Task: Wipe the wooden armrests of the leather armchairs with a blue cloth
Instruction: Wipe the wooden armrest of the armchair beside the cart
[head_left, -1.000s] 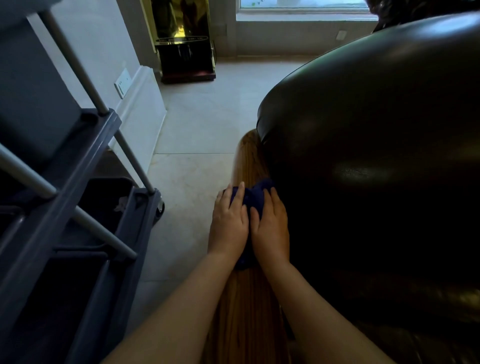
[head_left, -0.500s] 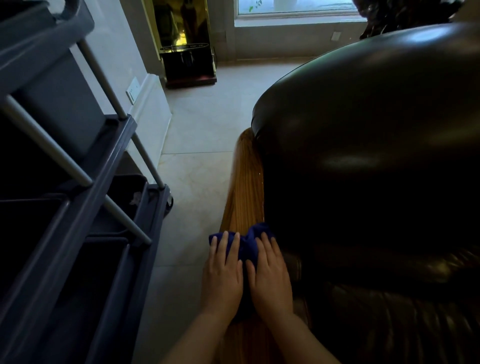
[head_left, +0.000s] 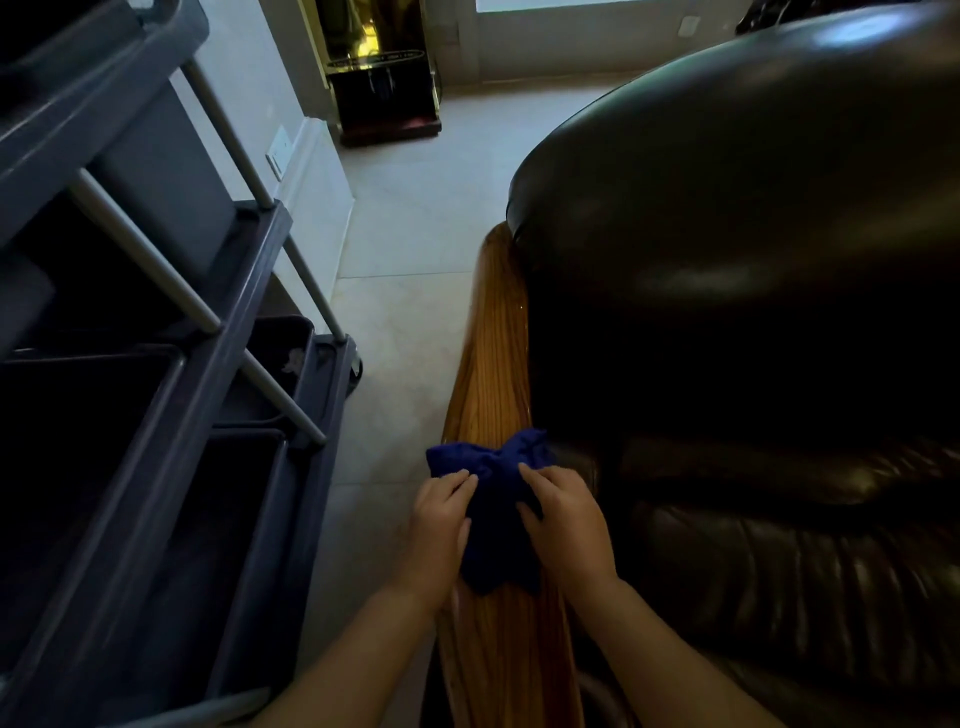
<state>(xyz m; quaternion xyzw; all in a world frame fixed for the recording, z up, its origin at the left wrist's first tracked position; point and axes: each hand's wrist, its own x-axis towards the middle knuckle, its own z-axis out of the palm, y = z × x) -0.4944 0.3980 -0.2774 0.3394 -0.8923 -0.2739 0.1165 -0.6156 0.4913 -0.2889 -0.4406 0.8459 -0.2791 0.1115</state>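
Gripping a crumpled dark blue cloth (head_left: 496, 512) from both sides, the left hand (head_left: 439, 535) and right hand (head_left: 569, 527) pinch its folds with curled fingers, and it lies bunched on the long glossy wooden armrest (head_left: 493, 364). That armrest runs from 6 o'clock up towards 12, its near end cut off by the frame's lower edge. At 3 o'clock the dark brown leather armchair (head_left: 753, 260) is so deep in shadow that its seat is hard to make out. At 9 o'clock a grey plastic cleaning cart (head_left: 171, 395) stands on the pale tiled floor (head_left: 410, 234), its bins too dark to read.
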